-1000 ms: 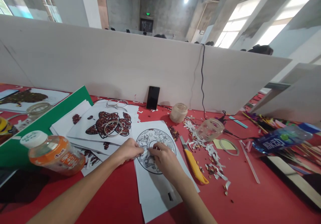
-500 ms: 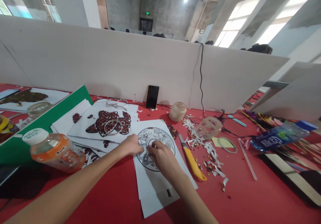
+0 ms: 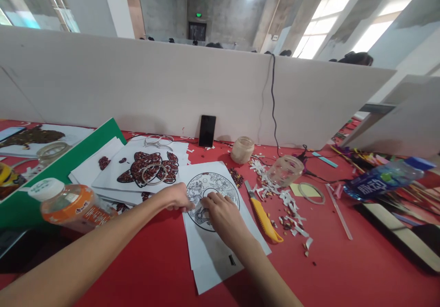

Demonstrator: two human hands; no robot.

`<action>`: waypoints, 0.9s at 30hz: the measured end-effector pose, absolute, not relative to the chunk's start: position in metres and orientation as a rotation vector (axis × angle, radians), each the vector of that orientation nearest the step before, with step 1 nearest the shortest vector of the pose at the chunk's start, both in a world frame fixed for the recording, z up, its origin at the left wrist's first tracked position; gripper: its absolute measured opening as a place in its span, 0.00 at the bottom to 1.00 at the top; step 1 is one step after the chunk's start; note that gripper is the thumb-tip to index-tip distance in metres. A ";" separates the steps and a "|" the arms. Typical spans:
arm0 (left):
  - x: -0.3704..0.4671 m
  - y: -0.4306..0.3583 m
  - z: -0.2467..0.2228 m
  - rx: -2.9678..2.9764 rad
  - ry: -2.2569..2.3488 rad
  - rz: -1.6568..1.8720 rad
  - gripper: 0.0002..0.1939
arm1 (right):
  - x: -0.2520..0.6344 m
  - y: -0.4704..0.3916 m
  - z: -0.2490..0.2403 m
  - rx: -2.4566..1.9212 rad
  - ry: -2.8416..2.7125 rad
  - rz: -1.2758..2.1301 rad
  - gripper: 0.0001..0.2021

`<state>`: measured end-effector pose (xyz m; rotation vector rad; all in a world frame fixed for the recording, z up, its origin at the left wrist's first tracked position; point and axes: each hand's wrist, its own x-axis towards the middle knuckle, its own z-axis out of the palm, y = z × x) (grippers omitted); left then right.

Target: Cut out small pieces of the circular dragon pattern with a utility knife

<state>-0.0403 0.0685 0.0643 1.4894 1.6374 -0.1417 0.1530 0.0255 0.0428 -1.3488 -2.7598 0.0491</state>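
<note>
On the red table lies a white sheet [image 3: 215, 270] printed with a round black line drawing [image 3: 225, 185], with another sheet showing under its edge. At the drawing's left edge is my left hand [image 3: 177, 198], its fingers curled in and the thumb side toward the middle. My right hand [image 3: 222, 213] rests over the circle's lower middle, fingers bent together and tips toward the left hand. A small gap separates the two hands. Whatever sits between the fingertips is too small to make out. A yellow utility knife [image 3: 263, 217] lies just right of the sheet.
Beans [image 3: 236, 178], paper scraps [image 3: 288, 206] and two glass jars [image 3: 243, 150] are at the right. A bean-covered picture [image 3: 147, 167] and orange-labelled bottle [image 3: 80, 206] stand left. A phone [image 3: 207, 131] leans on the white partition [image 3: 147, 87]; a blue-capped bottle [image 3: 385, 178] lies far right.
The view has shifted slightly. My right hand's fingers have drawn a little closer together and lie flatter over the drawing; my left hand stays at its left edge.
</note>
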 end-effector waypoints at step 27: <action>-0.051 0.013 0.010 2.462 1.542 0.454 0.39 | 0.271 0.028 0.010 -2.082 -2.165 -0.152 0.14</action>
